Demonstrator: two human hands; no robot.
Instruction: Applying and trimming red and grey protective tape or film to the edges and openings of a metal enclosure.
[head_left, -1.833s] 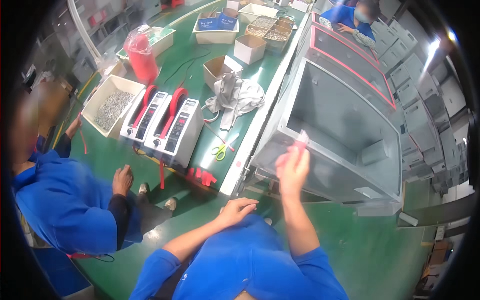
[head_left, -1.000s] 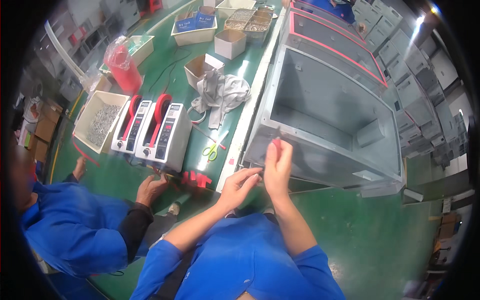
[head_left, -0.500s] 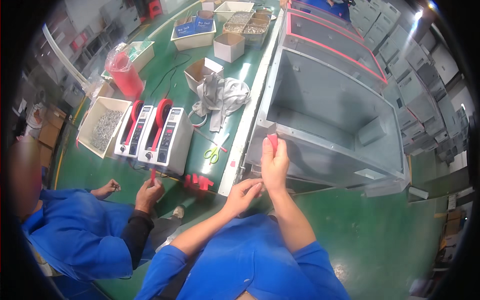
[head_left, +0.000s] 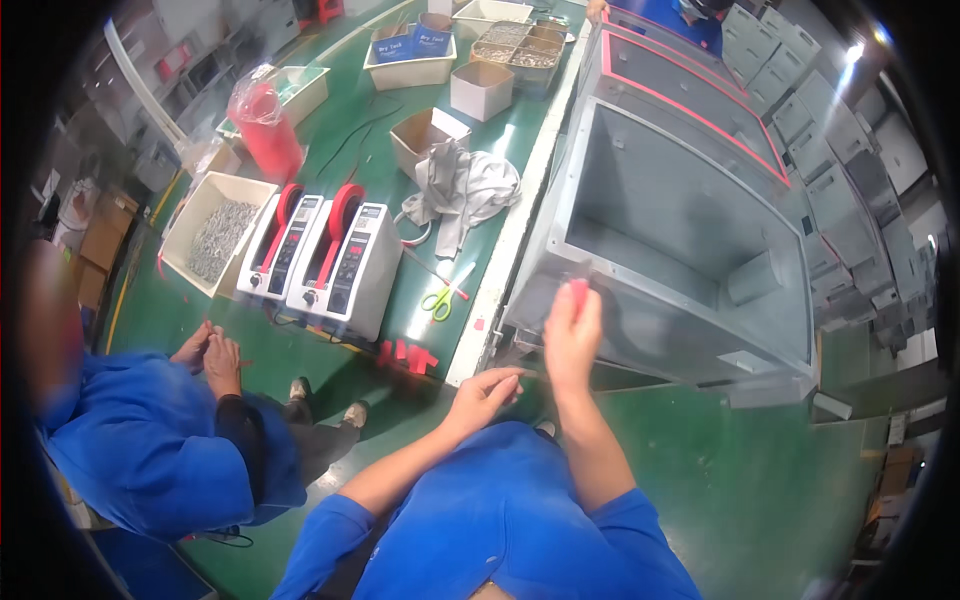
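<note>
My right hand (head_left: pixel 573 340) is raised at the near left corner of an open grey metal cabinet (head_left: pixel 690 318). Between its thumb and fingers sits a small red piece (head_left: pixel 579 289), slightly blurred; it looks like tape. Lower and to the left, my left hand (head_left: pixel 484 400) is closed in a pinch beside the bench's near end. Whatever its fingertips hold, if anything, is too small to name. Short red tape strips (head_left: pixel 408 356) hang from the bench edge, left of my hands.
Two white tape dispensers (head_left: pixel 345 270) with red rolls stand on the green bench (head_left: pixel 340 150). Around them are green-handled scissors (head_left: pixel 437 304), a grey cloth (head_left: pixel 463 190) and a bin of small metal parts (head_left: pixel 200 240). A co-worker in blue (head_left: pixel 170 450) stands at left. Red-edged cabinets (head_left: pixel 690 85) stand farther back.
The view has shifted a little. My right hand with the red piece has moved slightly right along the cabinet corner. The co-worker's hands have come together, away from the dispensers.
</note>
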